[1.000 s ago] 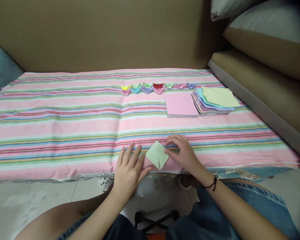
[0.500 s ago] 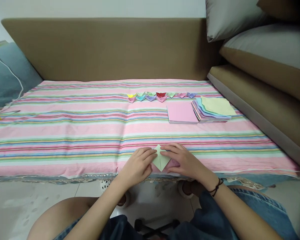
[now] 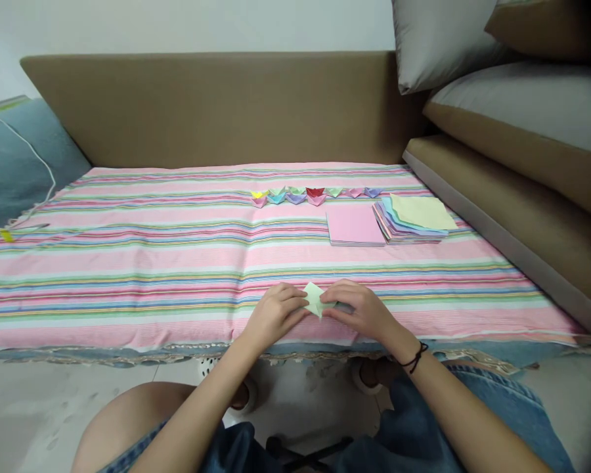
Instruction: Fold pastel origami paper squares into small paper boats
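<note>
Folded pale green paper [image 3: 313,297] near the front edge of the striped cloth [image 3: 177,263], its sides hidden by fingers; whether it touches the cloth cannot be told. The left hand [image 3: 279,309] and right hand [image 3: 357,307] pinch it from opposite sides, thumbs close to fingertips. Beyond: a pink paper stack [image 3: 355,225], a multicoloured stack [image 3: 421,213] and boat-like paper figures [image 3: 316,201], partly overlapping. Cushions [image 3: 526,105] are cut off at right.

Striped cloth [image 3: 177,257]; on it, paper boats [image 3: 315,199]; pink paper stack [image 3: 355,225]; fanned coloured sheets [image 3: 422,213]
</note>
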